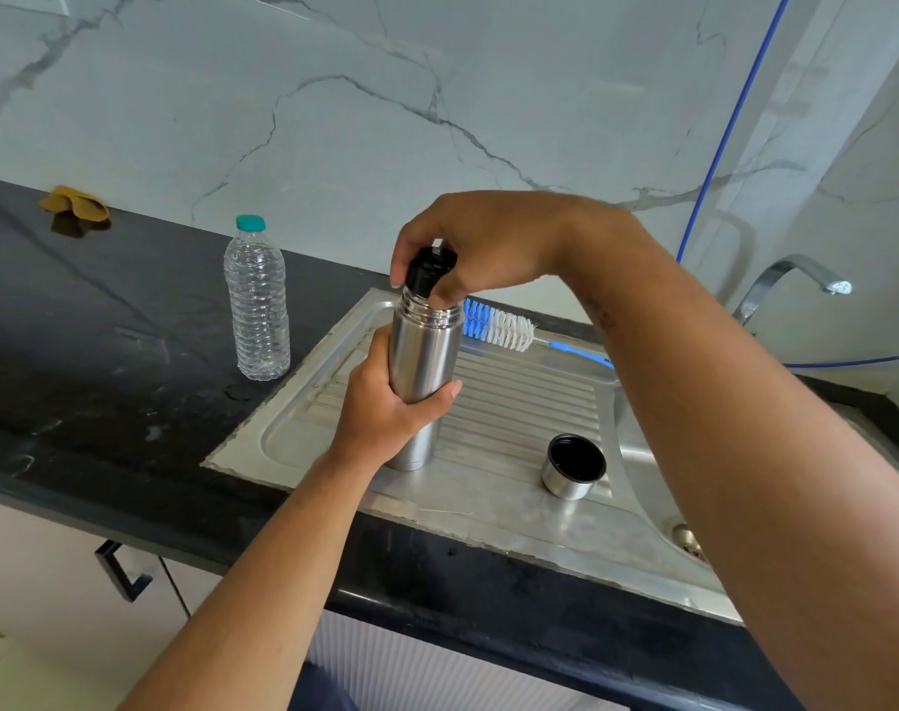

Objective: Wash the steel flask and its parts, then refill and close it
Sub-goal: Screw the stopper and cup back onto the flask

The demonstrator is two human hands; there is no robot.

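Your left hand (386, 407) is wrapped around the middle of the steel flask (423, 361), which stands upright at the centre of the frame with its base on the ribbed drainboard (519, 402) of the steel sink unit. Your right hand (468, 248) reaches in from the right and grips the black stopper (429, 269) from above, fingers curled around it; the stopper sits at the flask's threaded mouth, tilted a little, and you cannot tell whether it is seated or lifted free. The flask's steel cup lid (573, 467) rests mouth-up on the drainboard to the lower right of the flask, well apart from it. Behind the flask lies a blue-and-white bottle brush (504, 328). A clear plastic water bottle (256, 300) with a teal cap stands on the dark counter (103, 351) left of centre, and a yellow cloth (75, 202) lies at the upper left. The tap (796, 279) shows at the right edge.
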